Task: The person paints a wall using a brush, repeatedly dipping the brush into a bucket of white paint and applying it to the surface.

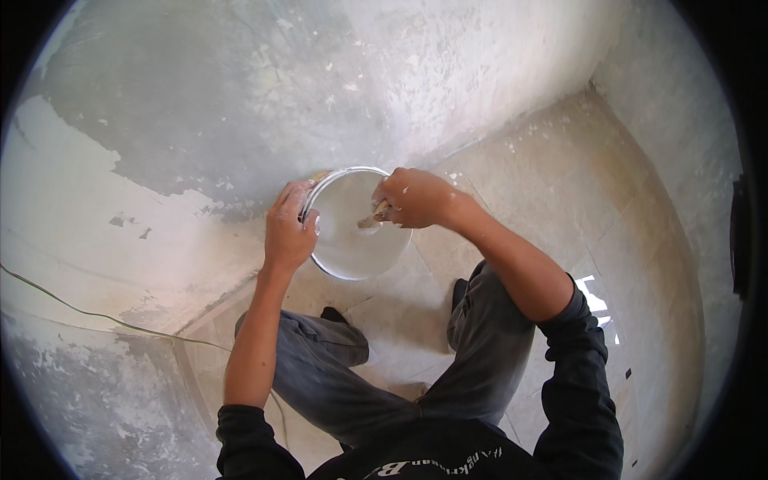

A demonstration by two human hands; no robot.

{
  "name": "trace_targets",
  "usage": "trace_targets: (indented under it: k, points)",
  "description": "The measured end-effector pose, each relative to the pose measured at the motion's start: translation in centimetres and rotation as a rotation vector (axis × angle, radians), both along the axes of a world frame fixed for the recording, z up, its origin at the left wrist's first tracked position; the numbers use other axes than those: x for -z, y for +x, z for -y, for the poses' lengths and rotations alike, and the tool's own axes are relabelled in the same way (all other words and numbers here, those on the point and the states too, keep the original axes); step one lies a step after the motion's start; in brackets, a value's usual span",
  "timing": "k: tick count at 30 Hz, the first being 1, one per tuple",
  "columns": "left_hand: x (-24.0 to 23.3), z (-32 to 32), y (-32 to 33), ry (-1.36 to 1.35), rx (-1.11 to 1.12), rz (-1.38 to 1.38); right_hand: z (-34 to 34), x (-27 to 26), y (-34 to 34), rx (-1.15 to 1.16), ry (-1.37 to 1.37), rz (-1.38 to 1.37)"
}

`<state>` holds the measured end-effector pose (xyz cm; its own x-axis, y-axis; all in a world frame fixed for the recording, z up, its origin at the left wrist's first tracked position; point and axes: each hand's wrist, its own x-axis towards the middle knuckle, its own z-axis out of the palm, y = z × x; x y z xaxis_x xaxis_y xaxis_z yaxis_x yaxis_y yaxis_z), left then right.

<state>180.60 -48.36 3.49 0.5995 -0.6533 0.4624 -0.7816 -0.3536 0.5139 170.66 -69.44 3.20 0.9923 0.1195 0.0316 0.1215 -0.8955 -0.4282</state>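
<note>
Between my knees and the wall is a round bucket (355, 279) of pale greyish-white liquid (351, 249). My left hand (292, 225) grips its left rim, the thumb inside and the fingers around the outer wall. Over the right part of the bucket, my right hand (417, 198) is closed around a short, pale, wood-coloured tool (379, 211), possibly a brush or a stick. The tool's lower tip reaches the liquid, and most of its handle is hidden in the fist. White smears mark the fingers of both hands.
A patchy wall (252, 102) of grey plaster and white coating rises just beyond the bucket. A thin cable (120, 322) runs across the left side and passes behind my left forearm. Tiles cover the floor (540, 198), with white specks near the wall. Bright light reflects at right.
</note>
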Motion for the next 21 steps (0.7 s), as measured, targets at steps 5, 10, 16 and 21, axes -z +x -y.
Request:
trace_targets:
  k: [5, 10, 16, 21]
  points:
    - [0.3, 0.4, -0.2, -0.015, 0.041, 0.060, -3.8, 2.1, 1.0, 0.026, -0.259, -0.016]
    - [1.0, 0.1, 0.0, -0.062, 0.062, 0.057, -6.3, 4.1, 2.1, -0.050, -0.200, -0.119]
    - [1.0, 0.0, -0.1, 0.009, 0.137, 0.037, -4.0, 3.4, 2.0, -0.140, -0.040, -0.228]
    - [1.0, 0.1, -0.1, 0.021, 0.162, 0.065, -1.9, 2.1, 1.9, -0.261, -0.036, -0.317]
